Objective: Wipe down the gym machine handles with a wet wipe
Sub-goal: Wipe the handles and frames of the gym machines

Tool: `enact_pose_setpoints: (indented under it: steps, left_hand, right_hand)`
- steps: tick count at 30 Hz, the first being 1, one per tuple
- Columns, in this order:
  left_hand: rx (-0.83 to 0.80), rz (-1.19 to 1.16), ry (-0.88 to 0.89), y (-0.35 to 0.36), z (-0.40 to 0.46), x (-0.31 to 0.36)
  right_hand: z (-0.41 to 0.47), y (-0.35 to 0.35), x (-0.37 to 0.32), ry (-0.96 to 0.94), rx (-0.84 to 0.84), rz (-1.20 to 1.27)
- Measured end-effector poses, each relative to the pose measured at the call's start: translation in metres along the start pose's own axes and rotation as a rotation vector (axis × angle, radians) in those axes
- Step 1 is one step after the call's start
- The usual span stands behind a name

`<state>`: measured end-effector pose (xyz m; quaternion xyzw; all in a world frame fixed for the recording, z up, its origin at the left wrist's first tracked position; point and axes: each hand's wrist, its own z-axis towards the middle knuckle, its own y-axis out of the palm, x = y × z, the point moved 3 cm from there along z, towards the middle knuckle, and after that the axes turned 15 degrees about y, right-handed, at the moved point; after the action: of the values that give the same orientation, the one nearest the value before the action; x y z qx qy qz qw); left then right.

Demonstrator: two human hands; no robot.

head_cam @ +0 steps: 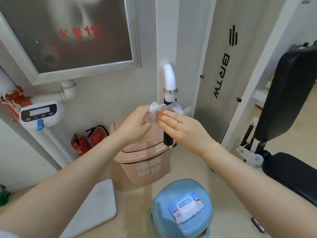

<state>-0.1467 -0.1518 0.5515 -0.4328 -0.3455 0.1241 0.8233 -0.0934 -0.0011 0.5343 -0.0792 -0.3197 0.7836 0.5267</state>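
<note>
A gym machine handle (167,138) with a black grip and a white curved arm above it hangs in the middle of the view. A crumpled white wet wipe (154,109) lies against the upper part of the black grip. My left hand (135,124) pinches the wipe's left side with curled fingers. My right hand (183,126), wearing a gold ring, holds the wipe's right side with fingers extended across the grip, covering its middle. A pack of wet wipes (186,209) lies on a blue stool (164,200) below.
A pink lidded bin (145,162) stands right behind the handle. Two red fire extinguishers (87,140) stand at the left wall, under a scale (40,114). The black padded bench (288,103) fills the right side. A white board (97,206) lies on the floor.
</note>
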Motion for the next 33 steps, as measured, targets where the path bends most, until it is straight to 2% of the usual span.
enact_pose_setpoints:
  steps: [4, 5, 9, 10, 14, 15, 18, 22, 23, 24, 26, 28, 29, 31, 33]
  left_hand:
    - [-0.019, -0.053, 0.007, -0.002, -0.01, -0.006]
    - [-0.015, -0.062, 0.011, -0.004, -0.012, -0.006]
    - [-0.015, -0.114, 0.024, -0.005, -0.021, -0.007]
    - [-0.022, -0.132, 0.026, -0.004, -0.025, -0.008]
    - [-0.068, -0.164, 0.054, 0.0, -0.035, -0.01]
    - [-0.068, -0.169, 0.064, 0.0, -0.035, -0.009]
    - [-0.057, -0.215, 0.075, 0.001, -0.031, -0.002]
    - [-0.014, -0.279, 0.085, 0.007, -0.018, 0.012]
    - [0.001, -0.276, 0.086, 0.01, -0.013, 0.016]
    - [0.013, -0.274, 0.086, 0.014, -0.008, 0.021]
    - [0.036, -0.258, 0.076, 0.02, 0.001, 0.029]
    - [0.092, -0.192, 0.065, 0.026, 0.006, 0.034]
    - [0.133, -0.158, 0.053, 0.027, 0.007, 0.035]
    - [0.209, -0.136, 0.007, 0.027, 0.007, 0.035]
    - [0.271, -0.115, -0.037, 0.028, 0.006, 0.033]
  right_hand:
    - [-0.037, 0.04, -0.023, -0.241, -0.454, -0.091]
    - [-0.039, 0.041, -0.022, -0.264, -0.502, -0.116]
    - [-0.011, 0.02, -0.003, -0.086, -0.32, -0.095]
    - [-0.013, 0.019, 0.0, -0.073, -0.341, -0.099]
    - [-0.057, 0.021, 0.002, -0.214, -0.753, -0.081]
    - [-0.061, 0.017, 0.009, -0.149, -0.801, -0.06]
    - [-0.061, 0.003, 0.029, 0.082, -0.713, 0.037]
    - [-0.062, 0.007, 0.039, 0.226, -0.861, 0.026]
    - [-0.06, 0.008, 0.049, 0.354, -0.922, -0.005]
    - [-0.055, 0.007, 0.06, 0.513, -0.913, -0.003]
    - [-0.037, -0.001, 0.076, 0.887, -0.699, 0.223]
    - [-0.018, -0.004, 0.077, 1.234, -0.509, 0.734]
    - [-0.007, -0.002, 0.072, 1.322, -0.466, 1.043]
    - [0.009, 0.003, 0.056, 1.365, -0.461, 1.462]
    - [0.009, 0.011, 0.043, 1.299, -0.579, 1.535]
